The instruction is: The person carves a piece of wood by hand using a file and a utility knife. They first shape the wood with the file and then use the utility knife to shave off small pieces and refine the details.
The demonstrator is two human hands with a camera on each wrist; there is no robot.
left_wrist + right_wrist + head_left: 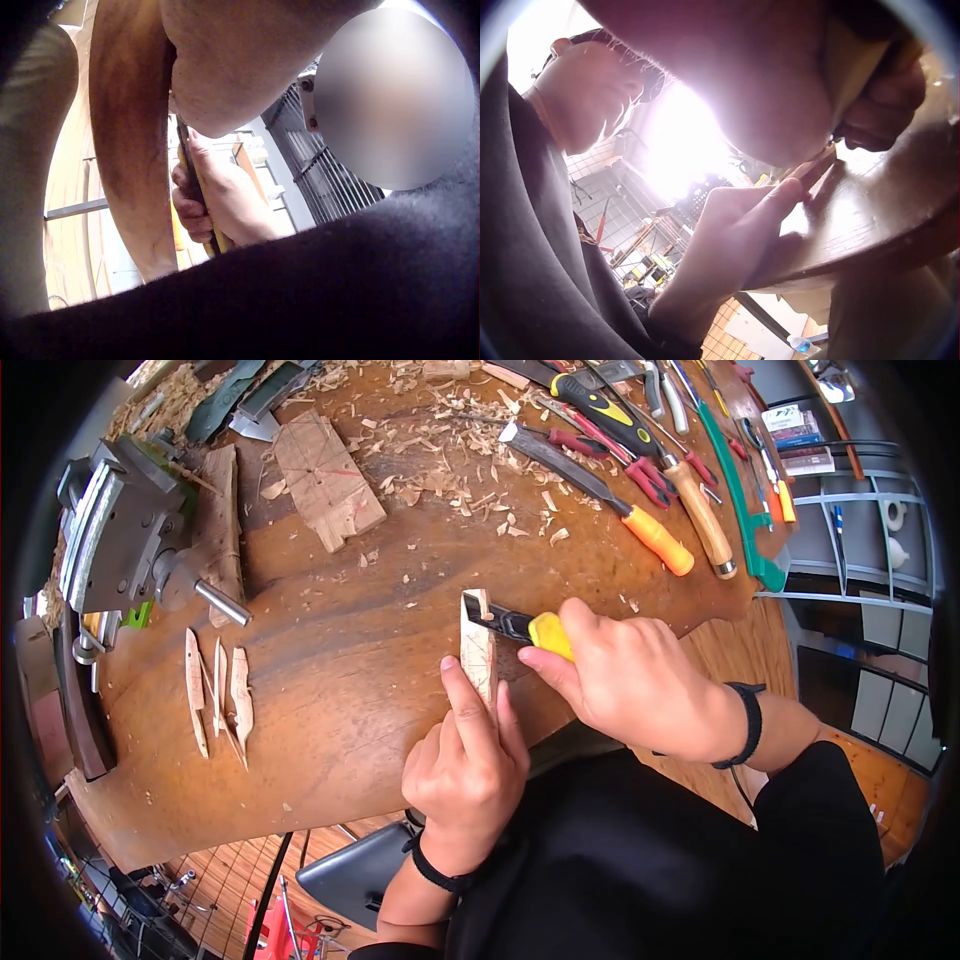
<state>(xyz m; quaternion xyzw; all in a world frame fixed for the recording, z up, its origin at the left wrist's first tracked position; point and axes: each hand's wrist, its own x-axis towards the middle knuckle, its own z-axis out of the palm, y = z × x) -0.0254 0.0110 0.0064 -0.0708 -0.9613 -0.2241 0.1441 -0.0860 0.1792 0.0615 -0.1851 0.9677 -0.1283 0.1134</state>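
Observation:
My left hand (462, 768) grips the lower end of a small pale wood block (478, 660), index finger laid along its side. Pencil lines mark the block's upper face. In my right hand (650, 685) is a utility knife (552, 636) with a yellow handle and a black blade. The blade lies across the block's upper end, where a curl of shaving (486, 603) stands up against it. The left wrist view shows the right hand's fingers wrapped round the knife handle (196, 176). In the right wrist view, the left thumb (786, 193) presses on the block.
Several thin wood offcuts (241, 695) lie to the left. A grey metal vise (130, 525) stands at the left edge. Toward the back are a marked board (325, 480), scattered shavings, an orange-handled chisel (655, 538), a wooden-handled tool (700, 515) and a green saw (735, 490).

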